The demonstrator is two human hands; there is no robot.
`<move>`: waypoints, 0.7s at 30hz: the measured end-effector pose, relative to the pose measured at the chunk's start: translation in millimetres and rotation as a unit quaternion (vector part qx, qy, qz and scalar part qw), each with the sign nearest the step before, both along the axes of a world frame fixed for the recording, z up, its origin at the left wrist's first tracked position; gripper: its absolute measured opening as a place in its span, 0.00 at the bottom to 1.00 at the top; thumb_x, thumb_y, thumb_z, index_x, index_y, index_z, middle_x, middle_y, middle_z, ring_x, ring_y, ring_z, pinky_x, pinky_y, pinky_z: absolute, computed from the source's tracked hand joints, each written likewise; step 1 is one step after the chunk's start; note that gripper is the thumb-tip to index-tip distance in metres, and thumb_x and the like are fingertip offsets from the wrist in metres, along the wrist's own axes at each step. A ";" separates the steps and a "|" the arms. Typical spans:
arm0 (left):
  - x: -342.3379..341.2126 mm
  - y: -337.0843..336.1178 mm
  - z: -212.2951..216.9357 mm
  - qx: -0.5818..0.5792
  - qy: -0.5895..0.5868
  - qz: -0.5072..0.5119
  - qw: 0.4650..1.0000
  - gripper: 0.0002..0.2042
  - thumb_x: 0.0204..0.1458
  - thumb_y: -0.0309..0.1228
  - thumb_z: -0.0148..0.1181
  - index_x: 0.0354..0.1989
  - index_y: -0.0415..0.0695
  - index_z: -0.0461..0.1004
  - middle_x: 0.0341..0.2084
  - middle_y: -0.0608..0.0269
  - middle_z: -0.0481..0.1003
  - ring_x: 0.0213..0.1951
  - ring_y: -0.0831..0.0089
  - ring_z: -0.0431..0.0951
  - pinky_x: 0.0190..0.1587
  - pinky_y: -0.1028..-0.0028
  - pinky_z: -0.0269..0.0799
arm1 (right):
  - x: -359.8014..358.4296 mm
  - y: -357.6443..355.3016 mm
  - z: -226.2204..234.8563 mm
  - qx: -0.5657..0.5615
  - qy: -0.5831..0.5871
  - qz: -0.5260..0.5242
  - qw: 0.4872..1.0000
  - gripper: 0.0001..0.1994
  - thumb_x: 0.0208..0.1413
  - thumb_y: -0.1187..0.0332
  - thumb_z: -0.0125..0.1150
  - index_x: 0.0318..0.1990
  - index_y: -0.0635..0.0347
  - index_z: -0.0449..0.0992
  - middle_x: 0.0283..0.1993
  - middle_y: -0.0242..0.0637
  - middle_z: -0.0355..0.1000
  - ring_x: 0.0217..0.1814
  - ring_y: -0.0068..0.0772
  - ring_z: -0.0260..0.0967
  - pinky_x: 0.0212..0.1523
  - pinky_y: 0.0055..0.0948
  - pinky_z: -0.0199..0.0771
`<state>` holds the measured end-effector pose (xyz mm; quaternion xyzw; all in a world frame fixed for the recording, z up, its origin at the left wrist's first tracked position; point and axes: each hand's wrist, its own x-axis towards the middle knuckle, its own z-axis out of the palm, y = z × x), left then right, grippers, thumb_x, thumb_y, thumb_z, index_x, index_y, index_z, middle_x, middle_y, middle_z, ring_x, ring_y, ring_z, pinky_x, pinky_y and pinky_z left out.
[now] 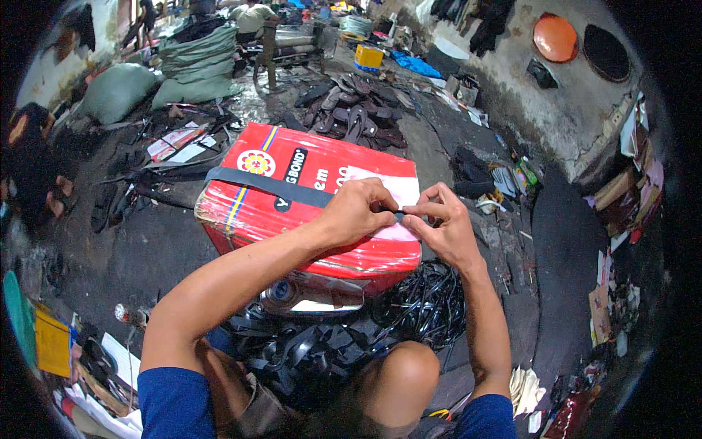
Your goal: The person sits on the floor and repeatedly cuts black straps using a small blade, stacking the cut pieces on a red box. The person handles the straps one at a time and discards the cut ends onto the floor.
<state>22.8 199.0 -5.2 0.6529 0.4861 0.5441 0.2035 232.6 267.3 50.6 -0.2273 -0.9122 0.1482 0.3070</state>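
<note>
Together, left hand (pixel 360 210) and right hand (pixel 441 222) pinch a dark strap (pixel 270 186) over the red box (pixel 278 212).

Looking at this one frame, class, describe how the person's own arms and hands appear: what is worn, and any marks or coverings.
Both forearms are bare and enter from the lower edge. Short blue sleeves cover only the upper arms, beside the shoulders. The left hand and the right hand wear no gloves, and no watch, ring or band shows on either wrist. No markings can be made out.
</note>
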 end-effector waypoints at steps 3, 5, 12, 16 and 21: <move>1.8 -3.1 2.5 -0.005 0.017 0.022 1.000 0.07 0.48 0.27 0.70 0.34 0.37 0.84 0.31 0.51 0.81 0.35 0.61 0.83 0.39 0.65 0.78 | -2.9 -5.1 -7.3 -0.037 0.023 -0.044 0.998 0.09 0.50 0.68 0.73 0.38 0.61 0.87 0.35 0.37 0.72 0.35 0.31 0.73 0.34 0.30 0.73; 4.5 -2.1 5.3 0.022 0.053 0.041 0.998 0.06 0.48 0.26 0.69 0.32 0.36 0.84 0.30 0.50 0.80 0.34 0.59 0.83 0.39 0.64 0.78 | -5.8 -1.1 -19.6 -0.067 0.064 -0.062 0.994 0.07 0.51 0.70 0.72 0.36 0.63 0.86 0.35 0.36 0.71 0.33 0.27 0.70 0.32 0.28 0.70; 1.9 12.5 11.8 0.030 0.096 0.067 0.993 0.05 0.44 0.26 0.66 0.24 0.37 0.83 0.22 0.49 0.81 0.27 0.56 0.84 0.36 0.61 0.79 | -21.2 6.0 -55.0 -0.268 0.232 -0.094 0.930 0.06 0.53 0.76 0.68 0.39 0.63 0.80 0.22 0.19 0.65 0.23 0.10 0.57 0.24 0.18 0.56; -4.8 22.3 27.5 -0.045 0.173 0.024 0.984 0.07 0.46 0.30 0.69 0.29 0.39 0.84 0.25 0.51 0.83 0.28 0.62 0.84 0.35 0.64 0.78 | -24.3 3.9 -59.9 -0.321 0.303 -0.122 0.889 0.08 0.59 0.69 0.70 0.34 0.60 0.75 0.22 0.20 0.65 0.22 0.12 0.57 0.23 0.20 0.56; 9.6 27.3 17.9 -0.005 0.094 -0.009 0.995 0.07 0.49 0.29 0.70 0.29 0.36 0.84 0.26 0.57 0.82 0.29 0.71 0.81 0.35 0.69 0.76 | -15.8 12.0 -75.1 -0.275 0.255 -0.079 0.924 0.14 0.68 0.57 0.61 0.33 0.55 0.70 0.22 0.21 0.66 0.20 0.13 0.58 0.20 0.21 0.56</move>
